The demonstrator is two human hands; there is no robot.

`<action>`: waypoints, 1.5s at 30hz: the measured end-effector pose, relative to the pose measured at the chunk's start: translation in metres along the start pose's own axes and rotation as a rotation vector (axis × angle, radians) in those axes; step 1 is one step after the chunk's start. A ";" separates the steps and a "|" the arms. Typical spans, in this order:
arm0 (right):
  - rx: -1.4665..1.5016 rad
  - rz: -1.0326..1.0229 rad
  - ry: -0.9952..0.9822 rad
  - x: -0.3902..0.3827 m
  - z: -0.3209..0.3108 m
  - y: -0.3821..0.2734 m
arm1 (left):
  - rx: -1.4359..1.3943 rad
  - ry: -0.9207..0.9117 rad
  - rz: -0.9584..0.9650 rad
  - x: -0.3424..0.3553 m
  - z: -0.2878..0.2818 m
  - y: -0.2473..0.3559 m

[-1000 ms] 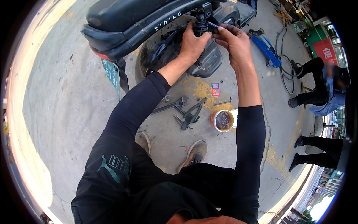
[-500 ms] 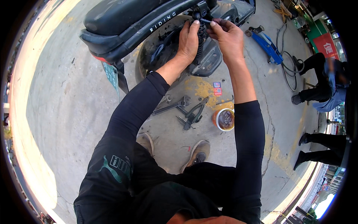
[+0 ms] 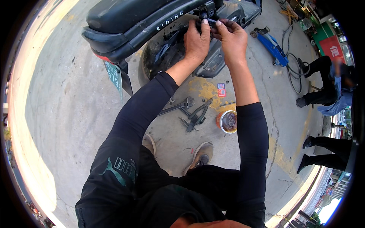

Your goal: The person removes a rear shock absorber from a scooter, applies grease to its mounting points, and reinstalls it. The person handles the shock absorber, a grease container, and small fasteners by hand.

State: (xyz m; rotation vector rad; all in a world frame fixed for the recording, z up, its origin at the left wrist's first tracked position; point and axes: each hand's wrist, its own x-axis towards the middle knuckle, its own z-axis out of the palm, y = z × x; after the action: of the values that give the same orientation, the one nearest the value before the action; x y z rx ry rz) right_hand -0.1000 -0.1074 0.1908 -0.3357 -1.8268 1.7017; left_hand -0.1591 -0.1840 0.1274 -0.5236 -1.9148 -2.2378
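The scooter seat (image 3: 121, 17) is black, as is the side trim (image 3: 144, 37), which carries white lettering; the tail light (image 3: 102, 56) is red, the licence plate (image 3: 113, 74) green with pale characters. The thin rod (image 3: 211, 20) looks silvery grey, the shock absorber (image 3: 203, 14) black. Both arm sleeves (image 3: 140, 110) are black, and the black shirt (image 3: 102, 190) bears a dark green animal figure. The shoe (image 3: 203, 149) is tan-brown. The tub (image 3: 219, 121) shows orange below a white rim. Grey concrete (image 3: 159, 125) has yellow patches, the jack (image 3: 272, 47) is blue, and a seated person's top (image 3: 334, 106) is light blue
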 end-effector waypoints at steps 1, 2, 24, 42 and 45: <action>0.033 0.022 -0.004 0.001 0.000 0.000 | 0.004 0.014 0.016 0.001 0.001 0.000; 0.066 0.044 -0.008 0.001 0.001 -0.001 | 0.008 0.029 0.032 0.001 0.002 0.000; 0.251 0.442 -0.184 0.019 -0.023 -0.007 | 0.043 0.026 0.045 -0.004 -0.001 0.027; 0.063 0.283 -0.224 0.026 -0.013 -0.001 | -0.695 -0.382 -0.320 0.020 -0.010 -0.005; 0.103 0.326 -0.199 0.041 -0.051 0.016 | -0.833 -0.470 -0.410 0.011 -0.002 0.037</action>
State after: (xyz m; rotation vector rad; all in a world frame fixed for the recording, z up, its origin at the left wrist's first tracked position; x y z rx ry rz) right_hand -0.1054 -0.0405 0.1849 -0.4552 -1.8941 2.1101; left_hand -0.1569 -0.1911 0.1654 -0.8741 -1.2052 -3.4287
